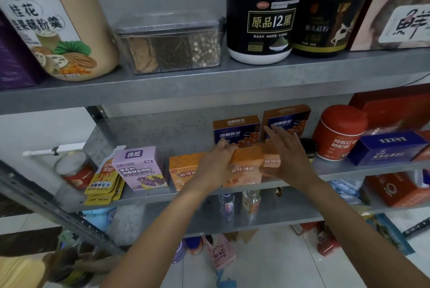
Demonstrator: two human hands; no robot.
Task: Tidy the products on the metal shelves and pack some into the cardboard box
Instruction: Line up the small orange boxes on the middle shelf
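Three orange boxes stand in a row at the front of the middle metal shelf [144,197]. My left hand [215,166] grips the top left edge of the middle orange box [246,169], covering part of the left orange box [183,169]. My right hand [287,155] lies with straight fingers over the right orange box [271,159], fingertips reaching toward two blue-and-brown boxes [236,130] behind. No cardboard box can be made out.
On the same shelf stand a lilac carton [139,168], yellow sachets [103,185], a tin can [74,169], a red jar [338,133] and a blue box [388,147]. The upper shelf holds a black jar [265,13], a clear container [168,43] and a beige tub [58,20].
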